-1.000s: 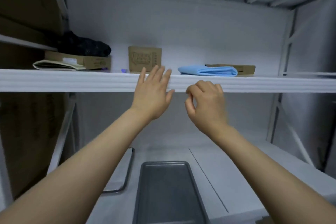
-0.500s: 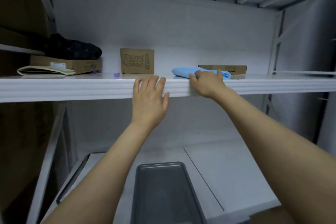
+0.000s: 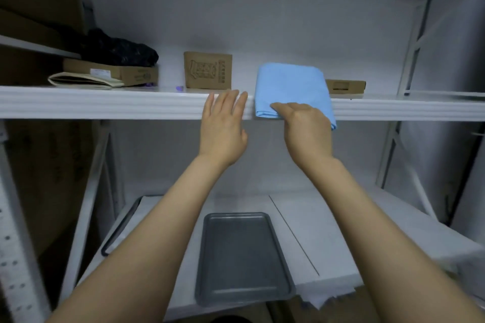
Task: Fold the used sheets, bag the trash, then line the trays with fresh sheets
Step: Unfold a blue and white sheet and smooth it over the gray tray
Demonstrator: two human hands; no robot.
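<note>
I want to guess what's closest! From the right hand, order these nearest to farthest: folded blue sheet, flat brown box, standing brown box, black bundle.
1. Folded blue sheet: gripped by the right hand.
2. Flat brown cardboard box: behind, slightly right.
3. Standing brown cardboard box: leftward.
4. Black fabric bundle: far left.

A folded light-blue sheet (image 3: pixel 291 86) stands tilted against the front edge of the upper shelf (image 3: pixel 105 103), its lower fold hanging past the lip, where the right hand (image 3: pixel 305 131) pinches it. A dark grey metal tray (image 3: pixel 241 257) lies flat on the white lower shelf (image 3: pixel 330 231), its short end toward the front.
</note>
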